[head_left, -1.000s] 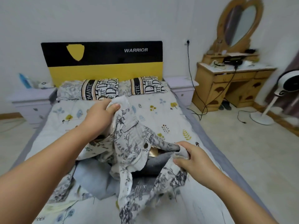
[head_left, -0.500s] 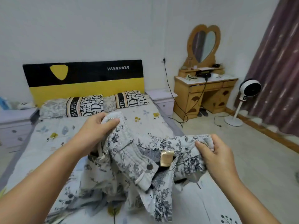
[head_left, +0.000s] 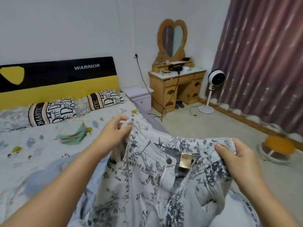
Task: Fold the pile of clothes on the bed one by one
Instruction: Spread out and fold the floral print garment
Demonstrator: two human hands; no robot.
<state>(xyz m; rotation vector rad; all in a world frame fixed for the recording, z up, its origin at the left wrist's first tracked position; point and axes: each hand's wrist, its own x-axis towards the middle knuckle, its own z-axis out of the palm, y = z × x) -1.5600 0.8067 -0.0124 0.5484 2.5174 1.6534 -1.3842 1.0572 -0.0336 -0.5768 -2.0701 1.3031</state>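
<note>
I hold up a white pair of trousers with a grey floral print [head_left: 147,182] by the waistband, over the near right part of the bed [head_left: 41,153]. My left hand [head_left: 114,133] pinches the waistband's left end. My right hand [head_left: 236,159] grips its right end. The waistband is stretched between them, showing a metal button and a gold label inside. The legs hang down out of view. A folded green and white garment [head_left: 73,133] lies on the sheet behind my left hand. The pile is hidden behind the trousers.
Two patterned pillows [head_left: 52,110] lie against the black and yellow headboard [head_left: 57,79]. A nightstand [head_left: 139,97], a wooden dressing table [head_left: 177,86] with a heart mirror, trailing cables, a standing fan [head_left: 213,89] and curtains fill the right side. An orange round object [head_left: 277,145] sits on the floor.
Both hands lifted the trousers off the pile and spread the waistband wider. My view swung to the right and upward, so the pile dropped out of sight.
</note>
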